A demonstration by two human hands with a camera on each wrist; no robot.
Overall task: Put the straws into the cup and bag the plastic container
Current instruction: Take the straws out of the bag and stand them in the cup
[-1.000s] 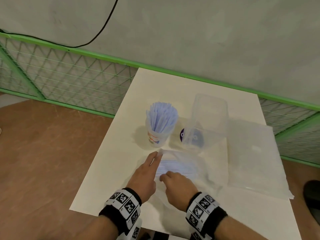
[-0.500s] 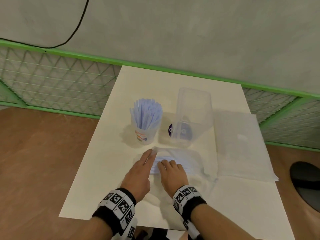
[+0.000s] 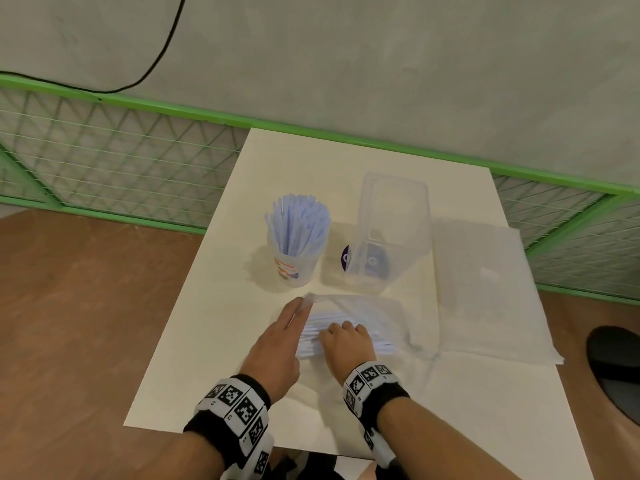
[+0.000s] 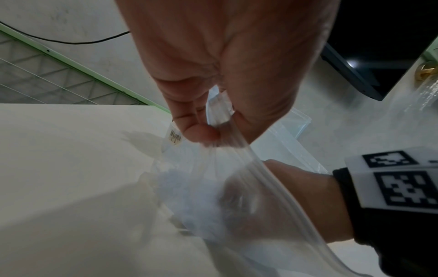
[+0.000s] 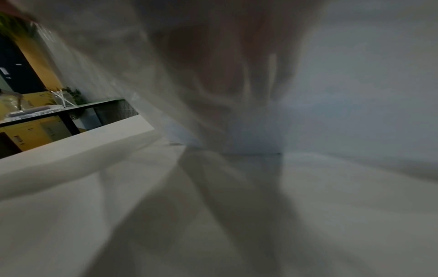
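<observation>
Head view: my left hand (image 3: 277, 341) pinches the bag (image 3: 367, 317) open; my right hand's (image 3: 346, 344) grip curls round straws (image 3: 318, 327) inside. A loose grip could scatter them across the table (image 3: 207, 323).

White rectangular table (image 3: 221, 341). Far centre: clear cup (image 3: 296, 268) of straws, upright. Just right of it: clear plastic container (image 3: 391, 233). Near centre: zip bag (image 3: 374, 317) holding straws. Right edge: flat plastic bags (image 3: 485, 289), overhanging slightly.

free: we see bare desk (image 3: 194, 341) left and near | blocked: cup (image 3: 296, 261) and container (image 3: 391, 237) far, flat bag (image 3: 485, 289) right
</observation>
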